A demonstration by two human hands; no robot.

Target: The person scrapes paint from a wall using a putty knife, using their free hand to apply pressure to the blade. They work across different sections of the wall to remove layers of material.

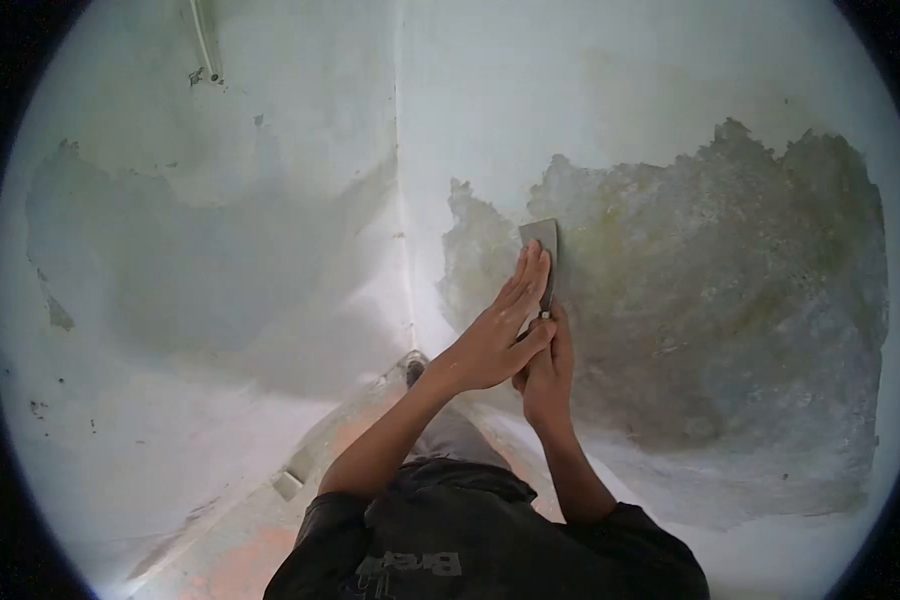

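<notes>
Putty knife (542, 231): I have it on the right-hand wall (610, 80), blade pointing up, near the wall corner (400, 180).
Right hand (547, 378): its grip is wrapped around the handle, just below the blade.
Left hand (488, 345): its grip is not wrapped; the fingers lie straight along the blade, and the thumb crosses close to the right hand.
Grey patch (715, 300): mottled and ragged along its top; the blade's end lies over its left part, close to the white coating.
Pressure: I can't tell from this view how hard the blade bears on the wall.
Gouge risk: too steep an angle, or more push on one side, could make a blade corner dig in.
Slip risk: a sudden loss of resistance could shoot the blade forward and scrape the left fingertips, which sit just behind its edge.
Corner risk: a sideways skid leftward could nick the corner line.
</notes>
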